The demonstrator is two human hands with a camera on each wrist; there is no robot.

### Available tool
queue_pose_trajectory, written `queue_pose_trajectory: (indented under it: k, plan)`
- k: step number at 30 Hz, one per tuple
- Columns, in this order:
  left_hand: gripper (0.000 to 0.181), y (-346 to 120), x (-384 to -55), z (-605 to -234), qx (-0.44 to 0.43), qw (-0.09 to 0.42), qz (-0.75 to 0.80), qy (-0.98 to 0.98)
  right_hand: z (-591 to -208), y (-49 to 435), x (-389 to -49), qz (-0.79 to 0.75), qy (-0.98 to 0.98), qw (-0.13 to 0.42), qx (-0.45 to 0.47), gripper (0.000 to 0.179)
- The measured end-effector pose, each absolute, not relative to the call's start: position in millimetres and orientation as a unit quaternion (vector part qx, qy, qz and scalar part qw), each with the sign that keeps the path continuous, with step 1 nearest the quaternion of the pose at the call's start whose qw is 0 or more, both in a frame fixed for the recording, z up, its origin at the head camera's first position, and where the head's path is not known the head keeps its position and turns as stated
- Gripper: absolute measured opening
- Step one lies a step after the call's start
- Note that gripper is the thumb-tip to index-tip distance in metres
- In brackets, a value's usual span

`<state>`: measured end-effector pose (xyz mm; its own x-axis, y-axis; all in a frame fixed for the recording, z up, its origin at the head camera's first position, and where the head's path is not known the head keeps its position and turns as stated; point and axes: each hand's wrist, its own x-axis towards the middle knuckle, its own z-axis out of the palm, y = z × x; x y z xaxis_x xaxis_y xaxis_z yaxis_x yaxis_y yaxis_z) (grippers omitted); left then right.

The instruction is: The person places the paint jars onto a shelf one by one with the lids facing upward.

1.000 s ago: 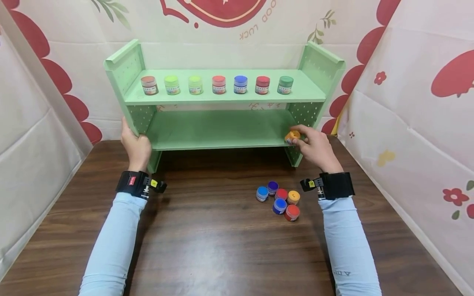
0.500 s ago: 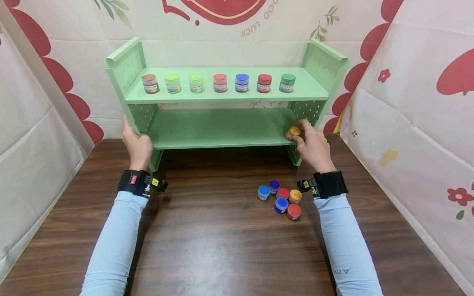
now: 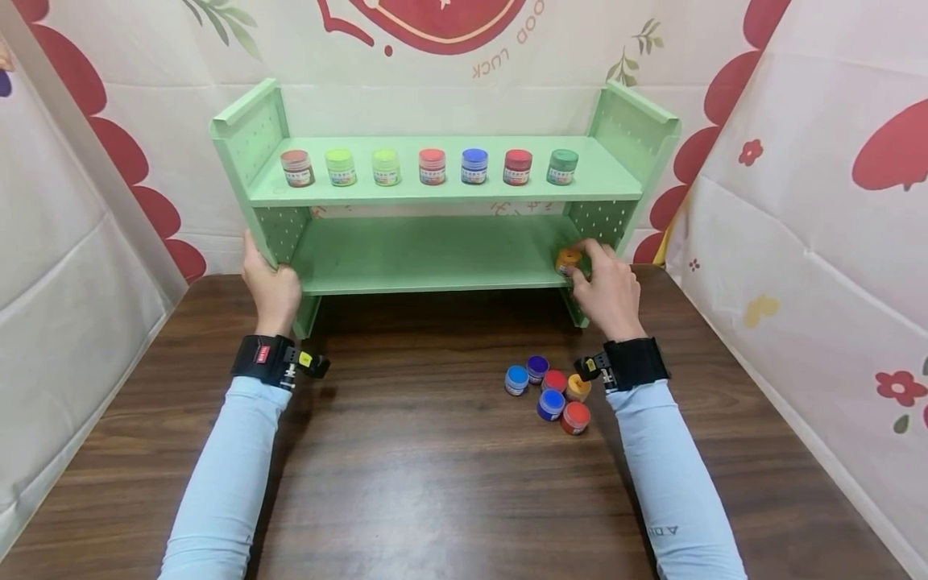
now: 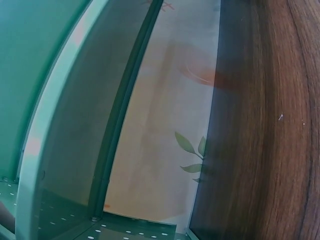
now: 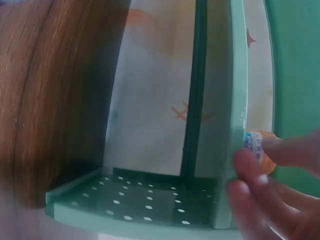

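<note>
On the lower board of a green two-tier shelf rack (image 3: 428, 250), at its right end, stands an orange paint jar (image 3: 568, 261). My right hand (image 3: 607, 292) has thumb and fingers around this jar; in the right wrist view the fingertips touch the jar's label (image 5: 255, 145). My left hand (image 3: 271, 290) grips the rack's left side panel, its fingers mostly hidden behind the panel. Several paint jars line the upper board, from a brown-red jar (image 3: 297, 168) on the left to a dark green jar (image 3: 562, 167) on the right.
A cluster of several jars lies on the brown wooden table (image 3: 406, 467), among them a light blue jar (image 3: 516, 380), a yellow-orange jar (image 3: 577, 387) and a red jar (image 3: 576, 418). Printed cloth (image 3: 797, 242) encloses the back and sides.
The orange jar has gone from tilted to standing upright on the lower board. My right hand has shifted slightly left with it. The left hand keeps its grip on the rack.
</note>
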<state>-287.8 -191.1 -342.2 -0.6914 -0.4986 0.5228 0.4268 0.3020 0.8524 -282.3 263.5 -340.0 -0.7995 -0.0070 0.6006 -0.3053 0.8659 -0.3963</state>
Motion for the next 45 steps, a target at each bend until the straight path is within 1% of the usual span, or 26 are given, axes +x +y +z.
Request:
queue_pose_trajectory:
  k: [4, 7, 14, 20, 25, 29, 34, 38, 41, 43, 45]
  plan:
    - [0.063, -192, -287, -343, 0.023, 0.388, -0.593, -0.705, -341, 262, -280, 0.213, -0.905, 0.358, 0.093, 0.023]
    - [0.066, -201, -295, -352, 0.024, 0.385, -0.593, -0.707, -343, 260, -281, 0.196, -0.900, 0.375, 0.100, 0.020]
    - [0.070, -205, -291, -362, 0.034, 0.378, -0.591, -0.712, -350, 256, -281, 0.195, -0.913, 0.348, 0.088, 0.021]
    - [0.067, -206, -293, -362, 0.020, 0.374, -0.596, -0.710, -347, 254, -291, 0.198, -0.916, 0.342, 0.063, 0.020]
    - [0.064, -203, -294, -359, 0.026, 0.382, -0.594, -0.708, -341, 252, -299, 0.196, -0.919, 0.337, 0.054, 0.020]
    - [0.063, -197, -288, -351, 0.033, 0.390, -0.589, -0.707, -339, 251, -302, 0.195, -0.919, 0.339, 0.055, 0.020]
    - [0.060, -189, -281, -343, 0.023, 0.391, -0.588, -0.708, -344, 255, -298, 0.201, -0.920, 0.335, 0.041, 0.027]
    - [0.063, -192, -289, -350, 0.022, 0.383, -0.589, -0.711, -346, 258, -288, 0.226, -0.912, 0.339, 0.042, 0.034]
    - [0.066, -197, -296, -355, 0.021, 0.384, -0.588, -0.711, -344, 259, -281, 0.240, -0.908, 0.337, 0.064, 0.031]
    - [0.068, -199, -300, -357, 0.018, 0.385, -0.592, -0.708, -341, 259, -277, 0.242, -0.911, 0.322, 0.086, 0.025]
    - [0.069, -200, -303, -357, 0.013, 0.384, -0.598, -0.703, -335, 260, -273, 0.239, -0.922, 0.283, 0.111, 0.020]
